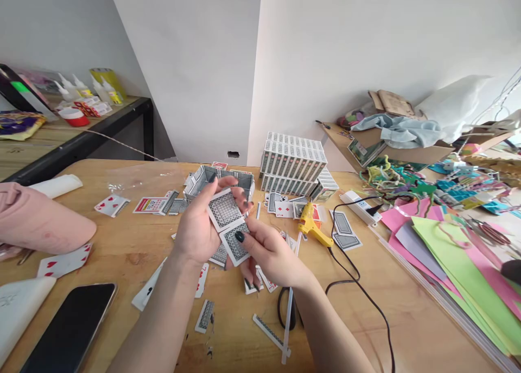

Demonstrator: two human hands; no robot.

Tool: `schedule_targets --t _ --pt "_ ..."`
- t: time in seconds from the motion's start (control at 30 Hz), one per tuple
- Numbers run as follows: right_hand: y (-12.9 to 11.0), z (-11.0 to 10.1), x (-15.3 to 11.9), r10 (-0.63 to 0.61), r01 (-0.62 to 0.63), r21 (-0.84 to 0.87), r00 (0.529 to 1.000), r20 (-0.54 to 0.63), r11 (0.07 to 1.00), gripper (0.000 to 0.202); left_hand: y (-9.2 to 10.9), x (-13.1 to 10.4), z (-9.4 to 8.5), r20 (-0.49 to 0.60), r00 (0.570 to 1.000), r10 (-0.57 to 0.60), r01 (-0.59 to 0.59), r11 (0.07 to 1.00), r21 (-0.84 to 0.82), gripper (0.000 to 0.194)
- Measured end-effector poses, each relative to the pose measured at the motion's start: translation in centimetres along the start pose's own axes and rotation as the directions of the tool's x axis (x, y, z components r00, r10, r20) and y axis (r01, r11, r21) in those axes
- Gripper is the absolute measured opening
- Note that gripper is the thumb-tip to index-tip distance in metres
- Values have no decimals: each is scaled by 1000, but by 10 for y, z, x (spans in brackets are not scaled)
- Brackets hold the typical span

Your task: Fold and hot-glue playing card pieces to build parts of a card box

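Note:
In the middle of the view my left hand (199, 226) is closed on a squarish piece of playing card (225, 209) with a grey patterned back. My right hand (266, 248) pinches a second patterned card piece (234, 247) between thumb and fingers, its edge against the first piece. Whether the two pieces are joined I cannot tell. Behind my hands stands a low open box built of cards (198, 184), partly hidden by my left fingers. Below them lie a cut card strip (204, 316) and another thin strip (268, 332).
A yellow glue gun (311, 225) lies at the right, its black cord trailing forward. Card boxes (293, 158) are stacked by the wall. Scissors (281, 308) rest under my right forearm. A phone (71, 329) lies at the left, coloured paper (451, 275) and a power strip (360, 206) at the right.

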State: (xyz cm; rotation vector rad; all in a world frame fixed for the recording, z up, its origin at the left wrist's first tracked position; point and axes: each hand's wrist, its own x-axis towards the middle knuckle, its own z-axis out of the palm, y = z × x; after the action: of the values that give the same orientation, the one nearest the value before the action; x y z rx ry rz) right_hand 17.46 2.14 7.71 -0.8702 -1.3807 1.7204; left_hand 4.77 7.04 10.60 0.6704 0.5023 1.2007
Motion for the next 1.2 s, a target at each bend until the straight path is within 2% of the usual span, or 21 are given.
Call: schedule_targets --t 0.07,0.17,0.27,0.47,0.73,0.9,0.97,1.03,1.1,1.2 --pt "3 4 2 -42 37 -66 996 -83 997 22 -1 1 2 -33 999 9 -10 999 -35 18" --pt "6 8 5 -83 60 -126 978 -190 990 23 -5 2 6 -76 996 54 -58 997 -47 26" --pt "6 9 6 -92 55 -159 966 -240 986 20 -7 2 10 -92 993 72 -76 996 -37 27" --pt "4 6 5 -91 52 -159 963 -254 986 17 -9 -1 13 -84 994 74 -76 997 -25 25" --pt "4 5 6 -31 18 -50 959 -282 999 21 -15 -1 15 -63 995 73 -72 997 13 26" --pt "0 -1 5 -29 21 -35 975 -219 999 22 -15 1 10 -64 998 26 -28 999 -33 22" --pt "-4 -7 3 -20 5 -67 976 -219 998 23 -14 2 5 -84 996 32 -31 999 15 11" --pt "-7 -16 0 -27 -12 -133 957 -288 991 24 -10 3 0 -78 995 63 -54 992 112 20" --pt "-10 -25 -3 -67 -23 -223 920 -387 975 25 -6 3 -5 -45 994 97 -84 967 239 29" --pt "-12 -36 -7 -132 -22 -310 875 -466 950 26 2 3 -13 -24 993 116 -94 892 443 27"
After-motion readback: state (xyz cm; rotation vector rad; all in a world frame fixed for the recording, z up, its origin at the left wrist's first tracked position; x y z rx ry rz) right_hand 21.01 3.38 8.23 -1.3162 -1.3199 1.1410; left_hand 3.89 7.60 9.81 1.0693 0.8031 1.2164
